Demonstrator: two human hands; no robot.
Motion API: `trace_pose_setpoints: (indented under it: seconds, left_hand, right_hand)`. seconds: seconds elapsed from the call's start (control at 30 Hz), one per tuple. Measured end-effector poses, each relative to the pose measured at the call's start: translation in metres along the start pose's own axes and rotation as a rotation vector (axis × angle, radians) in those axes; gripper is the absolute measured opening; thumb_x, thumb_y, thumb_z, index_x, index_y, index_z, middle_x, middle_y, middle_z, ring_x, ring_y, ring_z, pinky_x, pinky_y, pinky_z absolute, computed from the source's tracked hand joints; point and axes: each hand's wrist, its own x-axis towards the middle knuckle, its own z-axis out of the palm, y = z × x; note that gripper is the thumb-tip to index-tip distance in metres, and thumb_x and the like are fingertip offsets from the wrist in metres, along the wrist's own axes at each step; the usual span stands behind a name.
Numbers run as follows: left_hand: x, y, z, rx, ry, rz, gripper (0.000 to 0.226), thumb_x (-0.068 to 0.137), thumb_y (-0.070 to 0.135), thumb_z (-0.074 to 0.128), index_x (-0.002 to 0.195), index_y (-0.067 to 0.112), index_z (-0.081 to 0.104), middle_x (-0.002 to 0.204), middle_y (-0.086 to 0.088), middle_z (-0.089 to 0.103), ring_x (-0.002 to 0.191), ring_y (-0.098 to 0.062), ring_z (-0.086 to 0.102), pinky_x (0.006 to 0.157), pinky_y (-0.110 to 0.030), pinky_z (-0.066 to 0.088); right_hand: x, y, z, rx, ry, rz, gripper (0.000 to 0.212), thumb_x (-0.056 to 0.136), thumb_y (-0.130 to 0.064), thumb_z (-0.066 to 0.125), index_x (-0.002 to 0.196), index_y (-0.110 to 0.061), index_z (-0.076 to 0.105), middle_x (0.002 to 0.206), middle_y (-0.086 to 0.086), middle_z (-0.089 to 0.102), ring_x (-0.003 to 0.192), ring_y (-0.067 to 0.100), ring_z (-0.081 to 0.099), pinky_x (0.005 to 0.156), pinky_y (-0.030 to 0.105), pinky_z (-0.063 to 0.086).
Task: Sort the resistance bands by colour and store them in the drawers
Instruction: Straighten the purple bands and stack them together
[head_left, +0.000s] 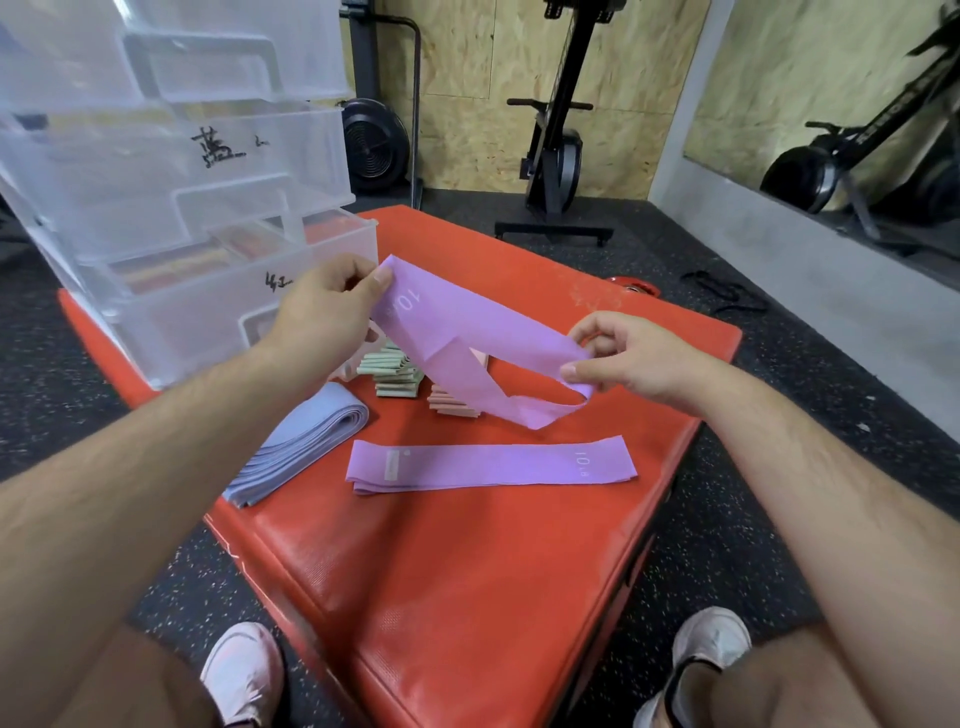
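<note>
Here the left hand (324, 312) and right hand (631, 358) each pinch an end of a purple fabric resistance band (467, 343). It hangs above a red padded mat (467, 571).

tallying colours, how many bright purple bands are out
2: the held band between left hand and right hand; the flat band on the red mat. Others may hide beneath it.
</note>
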Motion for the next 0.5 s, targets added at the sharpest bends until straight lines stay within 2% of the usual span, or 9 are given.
trace_pose_setpoints:
  seconds: [0.1, 0.17, 0.23, 0.27, 0.37, 0.43, 0.5]
  left_hand:
    - [-0.007, 0.005, 0.006, -0.077, -0.079, -0.02, 0.035, 0.093, 0.05, 0.057, 0.086, 0.016, 0.062, 0.083, -0.007, 0.066, 0.067, -0.02, 0.062, 0.07, -0.041, 0.049]
    - [-0.012, 0.01, 0.014, -0.144, -0.128, -0.015, 0.031, 0.097, 0.044, 0.056, 0.086, 0.015, 0.06, 0.083, -0.008, 0.066, 0.072, -0.022, 0.063, 0.067, -0.033, 0.052]
    - [-0.018, 0.016, 0.023, -0.149, -0.148, 0.013, 0.027, 0.102, 0.032, 0.053, 0.092, 0.008, 0.058, 0.08, -0.008, 0.063, 0.066, -0.019, 0.06, 0.052, -0.02, 0.05]
    - [-0.02, 0.018, 0.028, -0.147, -0.164, 0.025, 0.027, 0.103, 0.03, 0.053, 0.095, 0.004, 0.058, 0.08, -0.01, 0.061, 0.066, -0.02, 0.06, 0.051, -0.021, 0.051]
    - [-0.024, 0.02, 0.037, -0.167, -0.226, 0.061, 0.027, 0.102, 0.03, 0.053, 0.096, 0.005, 0.059, 0.087, -0.019, 0.064, 0.074, -0.027, 0.062, 0.07, -0.04, 0.057]
    - [-0.024, 0.021, 0.041, -0.172, -0.244, 0.061, 0.025, 0.102, 0.032, 0.053, 0.094, 0.009, 0.06, 0.091, -0.023, 0.066, 0.073, -0.027, 0.063, 0.069, -0.04, 0.056]
    - [-0.024, 0.023, 0.043, -0.177, -0.244, 0.066, 0.023, 0.102, 0.032, 0.053, 0.09, 0.014, 0.061, 0.088, -0.02, 0.066, 0.072, -0.024, 0.062, 0.065, -0.036, 0.054]
  right_hand:
    - [-0.003, 0.004, 0.005, -0.087, 0.167, -0.016, 0.034, 0.084, -0.012, 0.08, 0.104, -0.026, 0.056, 0.09, 0.0, 0.063, 0.07, 0.013, 0.06, 0.067, 0.031, 0.05]
    - [-0.006, 0.001, 0.012, -0.185, 0.298, -0.127, 0.037, 0.082, -0.013, 0.08, 0.104, -0.029, 0.055, 0.104, 0.0, 0.06, 0.086, 0.012, 0.059, 0.078, 0.025, 0.049]
    - [-0.006, -0.009, 0.024, -0.203, 0.365, -0.287, 0.03, 0.082, -0.009, 0.077, 0.1, -0.025, 0.059, 0.105, 0.002, 0.061, 0.089, 0.008, 0.056, 0.083, 0.021, 0.047]
    - [-0.006, -0.016, 0.032, -0.154, 0.349, -0.326, 0.024, 0.084, -0.007, 0.075, 0.098, -0.021, 0.061, 0.102, 0.002, 0.063, 0.084, 0.007, 0.056, 0.082, 0.021, 0.047]
    - [-0.005, -0.032, 0.057, -0.008, 0.206, -0.293, 0.017, 0.088, -0.007, 0.07, 0.101, -0.017, 0.065, 0.102, 0.001, 0.07, 0.078, 0.009, 0.055, 0.079, 0.023, 0.05]
    - [-0.002, -0.034, 0.067, 0.025, 0.145, -0.267, 0.022, 0.089, -0.006, 0.069, 0.106, -0.019, 0.062, 0.11, -0.002, 0.069, 0.076, 0.011, 0.053, 0.079, 0.023, 0.051]
    - [0.002, -0.034, 0.071, 0.08, 0.108, -0.244, 0.03, 0.088, -0.003, 0.07, 0.109, -0.021, 0.058, 0.115, 0.0, 0.065, 0.075, 0.013, 0.049, 0.078, 0.027, 0.049]
